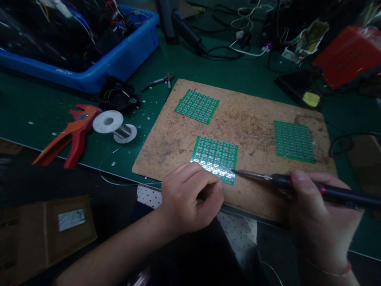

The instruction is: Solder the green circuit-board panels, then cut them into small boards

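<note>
My right hand (321,210) grips a soldering iron (285,180) with a black handle, its metal tip pointing left. That tip touches or hovers just over the lower right part of a green circuit board panel (216,155). At the panel's lower left edge, my left hand (192,198) is closed, thumb and forefinger curled together. Thin solder wire (119,184) runs from a white spool (108,122) along the table edge to this hand; its end among the fingers is hidden. The panel lies flat on a worn brown board (247,127).
Two more green panels lie on the brown board, a back left panel (197,106) and a right panel (294,142). Orange-red cutters (74,135), pliers (157,82) and a blue bin (125,55) are to the left. A red box-shaped unit (348,55) stands back right.
</note>
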Available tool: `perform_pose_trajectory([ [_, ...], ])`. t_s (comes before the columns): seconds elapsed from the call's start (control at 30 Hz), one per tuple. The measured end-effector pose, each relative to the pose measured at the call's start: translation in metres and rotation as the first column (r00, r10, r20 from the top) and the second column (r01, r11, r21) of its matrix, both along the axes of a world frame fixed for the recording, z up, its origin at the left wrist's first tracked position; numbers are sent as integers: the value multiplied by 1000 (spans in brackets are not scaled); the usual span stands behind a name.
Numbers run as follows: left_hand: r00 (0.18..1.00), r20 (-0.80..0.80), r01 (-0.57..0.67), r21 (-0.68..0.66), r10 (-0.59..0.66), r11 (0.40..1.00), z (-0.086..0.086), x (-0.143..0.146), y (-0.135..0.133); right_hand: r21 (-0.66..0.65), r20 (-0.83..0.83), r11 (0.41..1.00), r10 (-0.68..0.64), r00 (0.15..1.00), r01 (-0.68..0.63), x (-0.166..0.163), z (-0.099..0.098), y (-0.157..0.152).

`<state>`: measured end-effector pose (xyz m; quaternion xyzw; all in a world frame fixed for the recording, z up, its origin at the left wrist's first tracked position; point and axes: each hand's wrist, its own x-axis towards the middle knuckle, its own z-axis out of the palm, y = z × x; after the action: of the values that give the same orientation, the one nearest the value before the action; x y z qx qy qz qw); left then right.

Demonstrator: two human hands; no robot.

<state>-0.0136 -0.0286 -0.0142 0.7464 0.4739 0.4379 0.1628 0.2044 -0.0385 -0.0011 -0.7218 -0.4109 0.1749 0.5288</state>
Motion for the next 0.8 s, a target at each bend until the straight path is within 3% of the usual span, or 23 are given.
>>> perform_pose_trajectory([
  [0.8,998,-55,-4,12,5,1000,-7,2,2,-33,134,998,50,990,-46,0,3,-1],
])
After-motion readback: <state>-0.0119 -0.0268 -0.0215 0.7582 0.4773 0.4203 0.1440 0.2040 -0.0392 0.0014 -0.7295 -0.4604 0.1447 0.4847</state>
